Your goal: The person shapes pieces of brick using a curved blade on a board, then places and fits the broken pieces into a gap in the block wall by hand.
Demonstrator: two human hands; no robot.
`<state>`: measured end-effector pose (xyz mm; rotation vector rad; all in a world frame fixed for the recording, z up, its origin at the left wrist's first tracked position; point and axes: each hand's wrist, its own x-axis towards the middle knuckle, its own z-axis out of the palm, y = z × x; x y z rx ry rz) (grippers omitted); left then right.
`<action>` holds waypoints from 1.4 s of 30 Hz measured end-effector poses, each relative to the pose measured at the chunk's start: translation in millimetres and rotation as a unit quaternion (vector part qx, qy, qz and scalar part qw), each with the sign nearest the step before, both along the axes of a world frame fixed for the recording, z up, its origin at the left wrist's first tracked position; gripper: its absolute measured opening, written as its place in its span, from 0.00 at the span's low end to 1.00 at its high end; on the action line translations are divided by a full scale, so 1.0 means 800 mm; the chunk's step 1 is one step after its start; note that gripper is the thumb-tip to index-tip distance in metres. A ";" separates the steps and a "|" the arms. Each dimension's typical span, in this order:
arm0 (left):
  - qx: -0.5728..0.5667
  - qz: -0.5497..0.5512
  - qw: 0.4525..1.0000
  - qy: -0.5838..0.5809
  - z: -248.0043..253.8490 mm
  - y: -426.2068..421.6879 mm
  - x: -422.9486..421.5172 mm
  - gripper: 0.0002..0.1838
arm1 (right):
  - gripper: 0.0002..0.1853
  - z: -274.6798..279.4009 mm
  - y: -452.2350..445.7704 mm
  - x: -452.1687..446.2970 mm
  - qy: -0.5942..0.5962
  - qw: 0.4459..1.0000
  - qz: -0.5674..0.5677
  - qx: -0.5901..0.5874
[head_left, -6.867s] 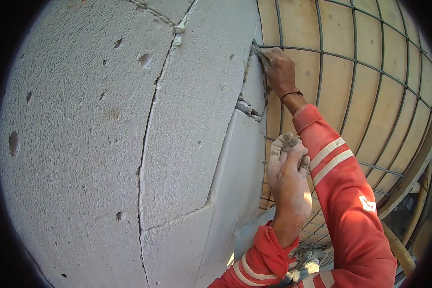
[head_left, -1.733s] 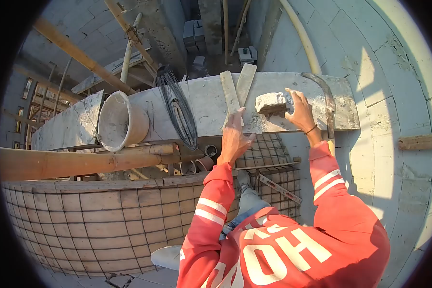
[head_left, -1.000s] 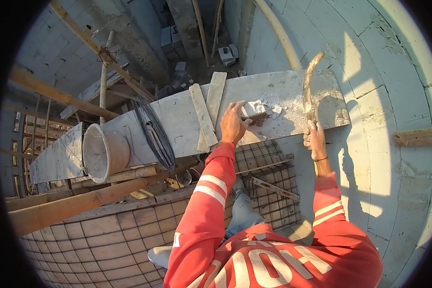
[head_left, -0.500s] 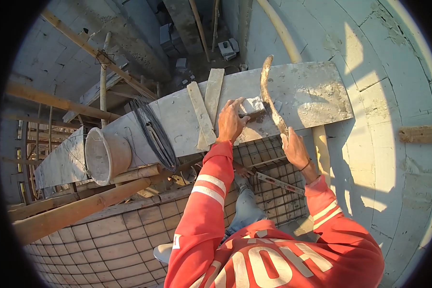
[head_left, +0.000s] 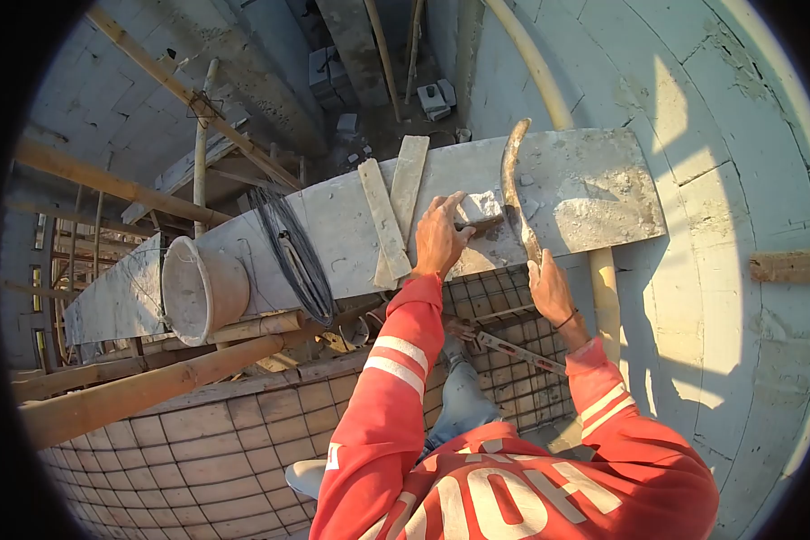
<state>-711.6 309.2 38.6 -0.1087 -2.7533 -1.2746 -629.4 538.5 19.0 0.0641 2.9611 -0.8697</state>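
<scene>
On the dusty plank (head_left: 333,246), my left hand (head_left: 440,238) is closed round the left end of a broken white block (head_left: 480,209). My right hand (head_left: 552,290) grips the lower end of a long curved tool (head_left: 513,184), whose worn blade stands beside the block's right end. Whether blade and block touch I cannot tell. White crumbs lie right of the tool. Two short wooden strips (head_left: 382,211) lie crossed to the left of my left hand.
A white bucket (head_left: 202,290) and a coil of wire (head_left: 292,256) sit on the plank's left part. Below are rebar mesh (head_left: 243,432), a spirit level (head_left: 520,352) and another person's hand (head_left: 462,328). Bamboo poles (head_left: 144,382) cross at left; a block wall (head_left: 693,297) curves at right.
Since the earlier views, my right hand has taken hold of the curved tool and brought it left to the block. My left hand has closed on the block. Another person's hand has appeared below.
</scene>
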 end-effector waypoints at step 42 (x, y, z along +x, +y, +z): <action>0.025 0.009 0.999 -0.025 -0.006 -0.001 0.006 0.37 | 0.22 0.048 0.026 -0.062 0.119 0.983 -0.073 0.121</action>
